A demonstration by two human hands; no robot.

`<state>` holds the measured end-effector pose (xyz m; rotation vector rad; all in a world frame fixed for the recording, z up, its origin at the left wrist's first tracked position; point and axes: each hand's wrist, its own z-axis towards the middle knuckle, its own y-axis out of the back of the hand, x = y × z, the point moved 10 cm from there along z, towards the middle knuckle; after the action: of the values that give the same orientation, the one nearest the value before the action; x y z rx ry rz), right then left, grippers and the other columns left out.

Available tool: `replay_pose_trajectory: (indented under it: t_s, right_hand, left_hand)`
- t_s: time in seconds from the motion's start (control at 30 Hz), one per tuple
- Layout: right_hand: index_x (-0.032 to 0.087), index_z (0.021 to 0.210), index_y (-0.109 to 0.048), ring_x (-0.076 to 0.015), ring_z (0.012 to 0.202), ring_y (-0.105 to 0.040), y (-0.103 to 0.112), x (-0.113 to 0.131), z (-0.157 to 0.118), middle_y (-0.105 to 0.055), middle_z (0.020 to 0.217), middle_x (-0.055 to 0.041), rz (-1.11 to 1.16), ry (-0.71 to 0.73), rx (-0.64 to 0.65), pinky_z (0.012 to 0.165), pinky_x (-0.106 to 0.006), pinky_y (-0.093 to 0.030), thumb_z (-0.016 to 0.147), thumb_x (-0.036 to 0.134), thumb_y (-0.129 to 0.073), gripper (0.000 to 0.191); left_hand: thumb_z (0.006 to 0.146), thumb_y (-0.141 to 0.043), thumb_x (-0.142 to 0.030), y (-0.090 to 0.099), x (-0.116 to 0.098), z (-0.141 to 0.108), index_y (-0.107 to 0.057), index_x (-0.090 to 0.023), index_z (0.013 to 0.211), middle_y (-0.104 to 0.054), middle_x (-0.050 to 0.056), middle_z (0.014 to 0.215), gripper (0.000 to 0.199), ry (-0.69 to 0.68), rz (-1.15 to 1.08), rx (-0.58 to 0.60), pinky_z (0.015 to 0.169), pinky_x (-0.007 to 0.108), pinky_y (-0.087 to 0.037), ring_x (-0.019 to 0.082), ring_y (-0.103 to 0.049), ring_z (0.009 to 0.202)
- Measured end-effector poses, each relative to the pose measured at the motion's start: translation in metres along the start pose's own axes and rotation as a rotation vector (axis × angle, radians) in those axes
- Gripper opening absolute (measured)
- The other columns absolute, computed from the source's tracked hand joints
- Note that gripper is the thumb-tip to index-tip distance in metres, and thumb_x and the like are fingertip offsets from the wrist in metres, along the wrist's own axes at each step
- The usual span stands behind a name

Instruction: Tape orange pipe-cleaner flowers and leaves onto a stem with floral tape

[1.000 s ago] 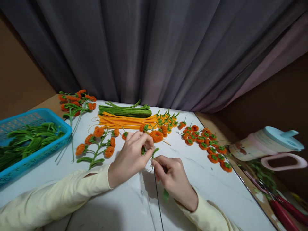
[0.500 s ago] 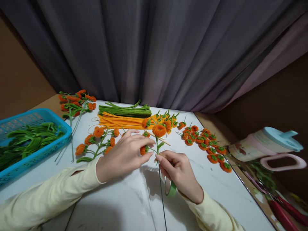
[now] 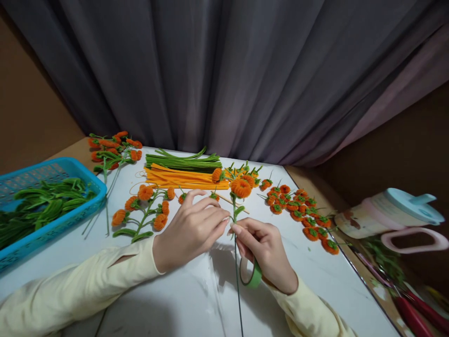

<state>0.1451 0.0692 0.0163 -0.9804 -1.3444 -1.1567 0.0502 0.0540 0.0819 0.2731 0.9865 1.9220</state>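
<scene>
Over the near part of the white table (image 3: 336,290), a green tape roll (image 3: 257,276) hangs at my right hand (image 3: 264,252), apparently for easy reach. That hand's thumb and fingers pinch the wire stem (image 3: 237,271) just below its leaf (image 3: 239,210), seemingly to hold the orange flower (image 3: 241,188) upright. My left hand (image 3: 196,222) has its fingers extended beside the stem; whether they grip anything, I cannot tell. Beyond lie orange strips (image 3: 175,177), then green strips (image 3: 182,162), evidently sorted by colour.

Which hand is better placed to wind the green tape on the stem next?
Probably the right hand: it pinches the stem, and the green tape roll sits just below its fingers.
</scene>
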Motion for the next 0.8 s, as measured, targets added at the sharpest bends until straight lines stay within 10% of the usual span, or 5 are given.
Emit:
replay_pose_trajectory:
  t_s: [0.8]
  right_hand:
    - [0.015, 0.058, -0.052, -0.0061, 0.037, -0.031, -0.003, -0.002, -0.001, -0.042, 0.041, 0.0045, -0.005, -0.04, 0.031, 0.036, -0.019, -0.023, 0.081, 0.04, -0.059, 0.035]
  left_hand:
    - [0.087, -0.046, -0.017, 0.009, -0.003, 0.001, -0.062, -0.013, 0.091, -0.07, 0.004, 0.086, 0.017, 0.001, 0.122, -0.007, 0.093, 0.043, -0.027, 0.022, -0.055, 0.1]
